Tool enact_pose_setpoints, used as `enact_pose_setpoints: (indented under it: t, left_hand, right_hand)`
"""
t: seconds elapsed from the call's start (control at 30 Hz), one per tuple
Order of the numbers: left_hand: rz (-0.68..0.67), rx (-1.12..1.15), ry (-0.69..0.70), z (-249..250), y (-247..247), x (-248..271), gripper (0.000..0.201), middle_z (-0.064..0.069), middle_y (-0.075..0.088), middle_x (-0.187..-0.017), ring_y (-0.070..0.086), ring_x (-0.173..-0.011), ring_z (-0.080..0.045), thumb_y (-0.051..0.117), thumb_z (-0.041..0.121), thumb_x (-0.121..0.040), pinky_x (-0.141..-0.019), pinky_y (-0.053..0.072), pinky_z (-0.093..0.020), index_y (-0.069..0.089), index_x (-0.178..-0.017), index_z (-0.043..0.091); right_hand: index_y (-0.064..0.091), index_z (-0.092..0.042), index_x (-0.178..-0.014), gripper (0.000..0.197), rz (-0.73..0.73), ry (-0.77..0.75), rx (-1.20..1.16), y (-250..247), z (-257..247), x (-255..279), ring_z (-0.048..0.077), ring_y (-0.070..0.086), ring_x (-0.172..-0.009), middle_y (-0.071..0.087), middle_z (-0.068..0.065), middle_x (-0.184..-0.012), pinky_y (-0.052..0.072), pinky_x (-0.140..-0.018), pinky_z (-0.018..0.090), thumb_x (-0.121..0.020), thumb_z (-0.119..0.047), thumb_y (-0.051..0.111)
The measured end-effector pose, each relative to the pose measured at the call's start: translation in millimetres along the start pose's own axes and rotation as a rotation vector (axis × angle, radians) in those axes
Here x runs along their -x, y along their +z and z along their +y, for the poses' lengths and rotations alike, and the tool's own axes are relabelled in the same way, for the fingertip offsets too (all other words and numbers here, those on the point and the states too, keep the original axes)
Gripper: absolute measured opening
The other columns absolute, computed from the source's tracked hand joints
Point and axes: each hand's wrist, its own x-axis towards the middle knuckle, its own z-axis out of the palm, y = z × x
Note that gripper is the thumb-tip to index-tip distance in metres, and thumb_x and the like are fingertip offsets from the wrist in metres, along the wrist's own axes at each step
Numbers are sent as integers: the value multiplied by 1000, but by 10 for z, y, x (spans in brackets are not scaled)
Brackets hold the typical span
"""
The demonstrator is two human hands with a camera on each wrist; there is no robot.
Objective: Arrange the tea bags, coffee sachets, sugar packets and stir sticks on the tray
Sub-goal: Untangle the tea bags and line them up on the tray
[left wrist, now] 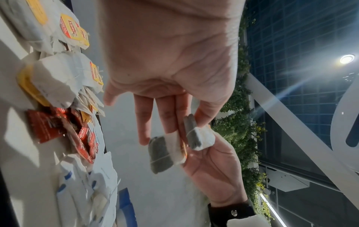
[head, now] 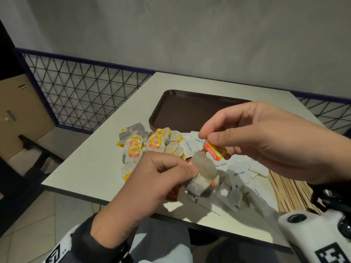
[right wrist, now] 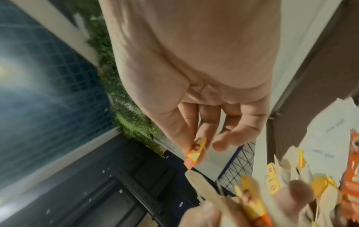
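Observation:
My left hand (head: 188, 171) grips two grey tea bags (head: 202, 177) just above the table's near side; they also show between its fingers in the left wrist view, as the tea bags (left wrist: 165, 152). My right hand (head: 209, 138) pinches a yellow-and-red paper tag (head: 216, 150) right above those bags, and the right wrist view shows the tag (right wrist: 194, 155) between thumb and forefinger. A brown tray (head: 182, 103) lies bare behind both hands. Loose tea bags (head: 144, 145) are heaped on the table to its left front.
White sugar packets (head: 239, 175) are strewn under and to the right of my hands. Red coffee sachets (head: 172, 193) peek out beneath my left hand. Wooden stir sticks (head: 290, 194) lie at the right. A wire mesh fence (head: 85, 92) borders the white table (head: 91, 168).

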Motion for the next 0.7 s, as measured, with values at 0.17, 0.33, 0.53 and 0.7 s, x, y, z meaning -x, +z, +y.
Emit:
enact_pose_setpoints:
  t: [0.17,0.33,0.53,0.7]
  left_hand:
    - [56,-19,26,23,-8,-3,35,-37,64,-72,57,-66,-31,73,38,-72,-60,46,-48,79,-70,3]
    - [78,-92,31,56,5,11,40,-40,51,-63,44,-52,-42,70,39,-70,-51,39,-49,72,-61,1]
    - [83,-166,42,52,-16,24,42,-36,52,-59,44,-53,-43,68,37,-70,-49,38,-37,65,-56,-3]
    - [78,-174,70,74,-33,52,32,-5,47,-49,41,-48,-14,68,35,-70,-48,37,-17,60,-48,13]
  right_hand:
    - [79,-8,-92,12,53,-76,68,67,68,19,12,63,-65,72,9,-77,52,-57,22,-85,-2,72]
    - [78,-7,-93,20,21,-6,-217,59,132,20,18,66,-72,71,13,-80,57,-69,31,-75,-5,72]
    - [79,-10,-89,17,61,-75,-84,165,215,6,19,68,-77,74,11,-82,57,-73,30,-73,-9,76]
    - [78,-12,-92,13,122,-188,173,231,224,19,34,73,-79,77,9,-85,62,-71,38,-82,-4,77]
